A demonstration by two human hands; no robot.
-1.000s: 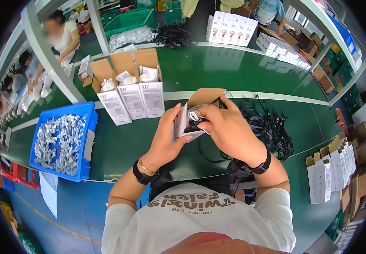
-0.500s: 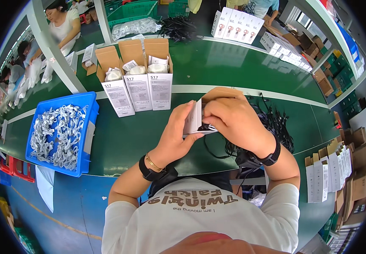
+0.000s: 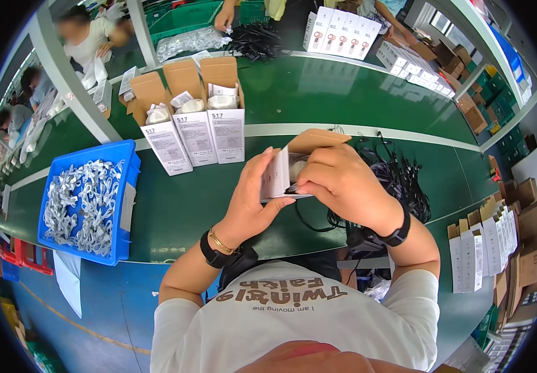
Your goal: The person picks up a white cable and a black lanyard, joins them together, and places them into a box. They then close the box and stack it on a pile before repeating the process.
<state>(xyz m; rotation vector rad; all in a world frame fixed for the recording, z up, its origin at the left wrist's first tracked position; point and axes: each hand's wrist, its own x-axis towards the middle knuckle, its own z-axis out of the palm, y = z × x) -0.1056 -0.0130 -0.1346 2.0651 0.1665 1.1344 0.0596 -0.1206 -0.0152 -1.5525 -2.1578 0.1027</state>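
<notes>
A small white carton with a raised brown cardboard flap is tilted above the green bench in front of me. My left hand is closed round its left side, thumb along the lower edge. My right hand has its fingers bent together at the carton's mouth; what they pinch, if anything, is hidden. Part of a whitish item shows inside. Beyond my left hand stand three open white cartons with white items and folded papers in them. Black cables lie heaped beside my right hand.
On the left a blue bin holds bundled white cables. Several white cartons stand on the right. Across the bench are closed cartons, more black cables, a green crate and other people.
The dark item at the carton's mouth no longer shows, and a whitish item inside is visible. My right fingers have shifted slightly. Across the bench, a person's hand has come to the clear plastic bags.
</notes>
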